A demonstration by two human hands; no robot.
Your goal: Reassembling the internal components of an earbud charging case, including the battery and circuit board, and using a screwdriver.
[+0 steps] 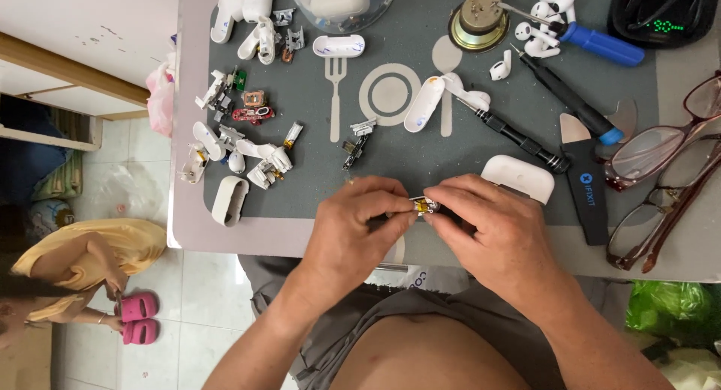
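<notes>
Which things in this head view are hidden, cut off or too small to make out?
- Small metal part: mostly covered by the left hand and right hand; its kind is unclear.
- Clear bowl: cut by the top edge.
- Black device: cut by the top edge.
- Eyeglasses: cut by the right edge.

A small black device with a screen (665,26) of lit green digits is seen at the worktop's (466,251) top right corner. A white-marked label (588,181) is carried on a black pry tool (586,187).

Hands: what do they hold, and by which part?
Both hands, left and right, pinch one small metallic part, one at each end, with fingertips.
</notes>
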